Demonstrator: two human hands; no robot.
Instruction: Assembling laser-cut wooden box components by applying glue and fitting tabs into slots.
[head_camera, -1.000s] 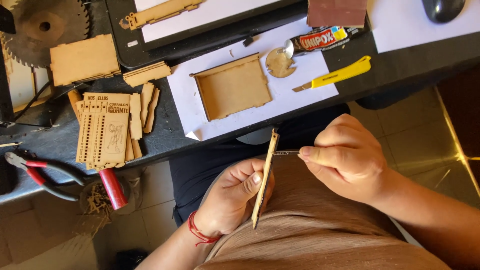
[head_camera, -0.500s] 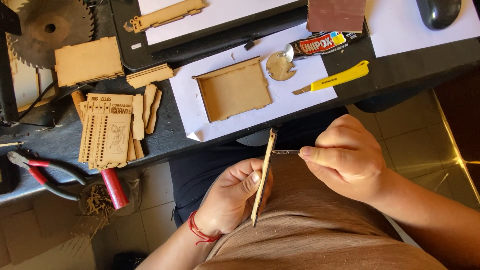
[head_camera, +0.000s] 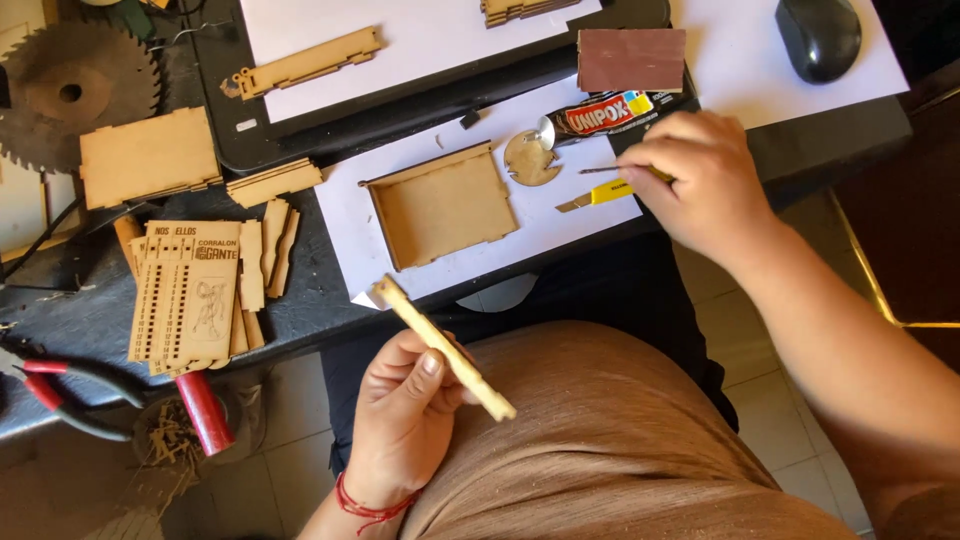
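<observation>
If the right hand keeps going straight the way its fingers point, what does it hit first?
The right hand points left across the desk, holding a thin metal tool. Just ahead of the tool's tip lies the round wooden disc on the white paper, so probably that first, though height above the desk is unclear.

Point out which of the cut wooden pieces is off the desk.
The narrow wooden strip, pinched in the left hand above the lap. All the other pieces, like the shallow wooden tray, lie flat on the desk.
</observation>
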